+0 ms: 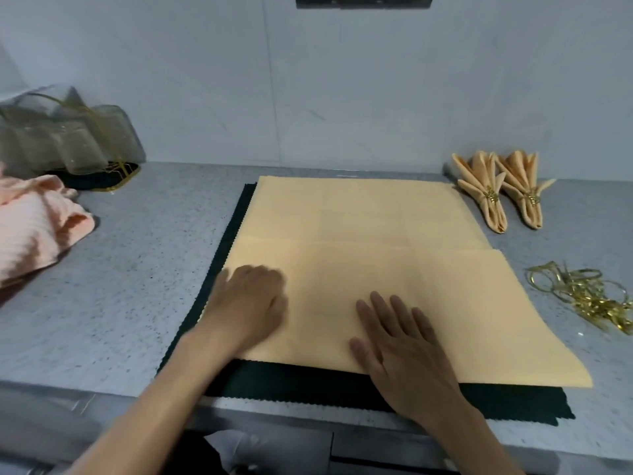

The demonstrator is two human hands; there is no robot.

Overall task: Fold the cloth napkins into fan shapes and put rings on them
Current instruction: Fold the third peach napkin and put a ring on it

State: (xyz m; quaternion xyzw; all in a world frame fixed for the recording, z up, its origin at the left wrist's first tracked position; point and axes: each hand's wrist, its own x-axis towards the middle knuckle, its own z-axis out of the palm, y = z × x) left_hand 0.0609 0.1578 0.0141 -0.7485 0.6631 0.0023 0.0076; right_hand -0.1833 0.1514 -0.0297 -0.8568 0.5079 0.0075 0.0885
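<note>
A pale orange cloth napkin (370, 234) lies spread on a dark green cloth (308, 378) on the grey counter, its near part folded up over the middle. My left hand (250, 303) presses flat on the folded part near its left edge, a little blurred. My right hand (400, 344) lies flat with fingers spread on the near edge of the fold. Two finished fan-folded napkins (496, 190) with gold rings lie at the back right. A heap of loose gold rings (589, 296) sits at the right.
A pink ribbed cloth (34, 228) is bunched at the left edge. Behind it stands a sheer grey organza bag (68, 135) on a dark gold-rimmed tray (126, 176). The wall runs close behind the counter, whose front edge (102, 395) is near me.
</note>
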